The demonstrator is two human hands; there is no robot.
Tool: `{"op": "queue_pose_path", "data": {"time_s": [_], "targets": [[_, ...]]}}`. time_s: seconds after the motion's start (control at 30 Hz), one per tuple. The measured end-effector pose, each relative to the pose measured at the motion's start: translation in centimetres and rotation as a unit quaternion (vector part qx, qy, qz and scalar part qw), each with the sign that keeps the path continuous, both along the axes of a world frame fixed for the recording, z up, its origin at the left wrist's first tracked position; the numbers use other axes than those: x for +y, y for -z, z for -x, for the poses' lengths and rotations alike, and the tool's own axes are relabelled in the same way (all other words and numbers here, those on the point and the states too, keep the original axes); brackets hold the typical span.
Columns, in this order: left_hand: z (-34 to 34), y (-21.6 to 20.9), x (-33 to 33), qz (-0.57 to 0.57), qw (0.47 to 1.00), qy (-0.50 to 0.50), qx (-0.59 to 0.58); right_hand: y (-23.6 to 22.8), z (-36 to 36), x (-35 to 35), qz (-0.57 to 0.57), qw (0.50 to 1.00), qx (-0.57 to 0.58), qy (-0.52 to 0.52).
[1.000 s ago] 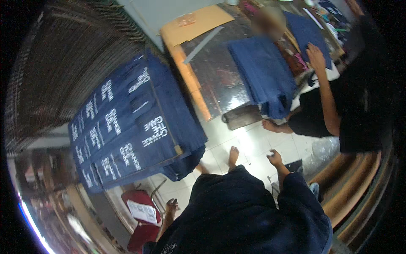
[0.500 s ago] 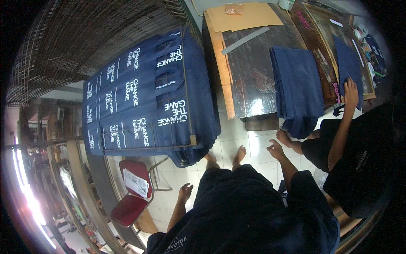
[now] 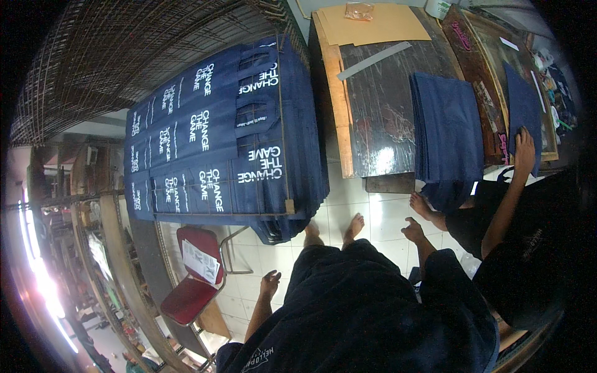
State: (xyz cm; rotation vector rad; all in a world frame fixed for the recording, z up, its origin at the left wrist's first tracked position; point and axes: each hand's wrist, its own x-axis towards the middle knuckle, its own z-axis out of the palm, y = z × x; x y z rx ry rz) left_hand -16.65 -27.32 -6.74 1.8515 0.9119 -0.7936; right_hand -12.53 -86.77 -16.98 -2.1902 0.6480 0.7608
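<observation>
My left hand (image 3: 270,283) hangs low at my left side, near a red chair, its loosely bent fingers apart and holding nothing. At my right side, above the tiled floor, my right hand (image 3: 413,230) is also empty, with thumb and fingers apart. Before me on the left, navy cloth bags (image 3: 180,137) with white printing lie in rows on a wire drying rack (image 3: 186,217). A folded stack of navy cloth pieces (image 3: 449,127) rests on a dark-topped table (image 3: 382,112) ahead on the right, draping over its near edge. Neither hand touches these.
A co-worker's hand (image 3: 524,149) presses on a navy piece (image 3: 522,112) over a wooden frame (image 3: 550,140) at far right. Papers (image 3: 200,261) lie on the red chair (image 3: 189,299). Tan sheets (image 3: 373,25) and a grey strip (image 3: 374,60) lie on the table.
The view has shifted slightly, so the rack and table appear further right. My right hand hangs slightly lower. Both hands stay empty, and the co-worker's hand remains on the navy piece.
</observation>
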Motion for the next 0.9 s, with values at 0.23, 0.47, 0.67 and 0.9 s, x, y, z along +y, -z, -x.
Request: {"op": "queue_pose_path", "data": {"time_s": [0.23, 0.47, 0.67, 0.9], "targets": [[-2.1, -1.5, -1.8, -0.053, 0.997, 0.050, 0.014, -1.0, -2.7, 1.3, -0.033, 0.999, -0.032, 0.019], [-1.5, -0.5, -1.1, -0.029, 0.999, 0.031, -0.004, -1.1, -3.7, 2.3, -0.038, 0.998, -0.041, 0.019], [-1.7, 0.5, -0.6, 0.078, 0.996, -0.040, -0.034, -2.9, -2.7, 1.0, -0.013, 0.998, -0.014, 0.057], [-5.8, -0.6, -2.7, -0.008, 0.986, 0.167, 0.008, -3.8, -0.4, -0.6, 0.014, 0.994, -0.013, 0.105]]}}
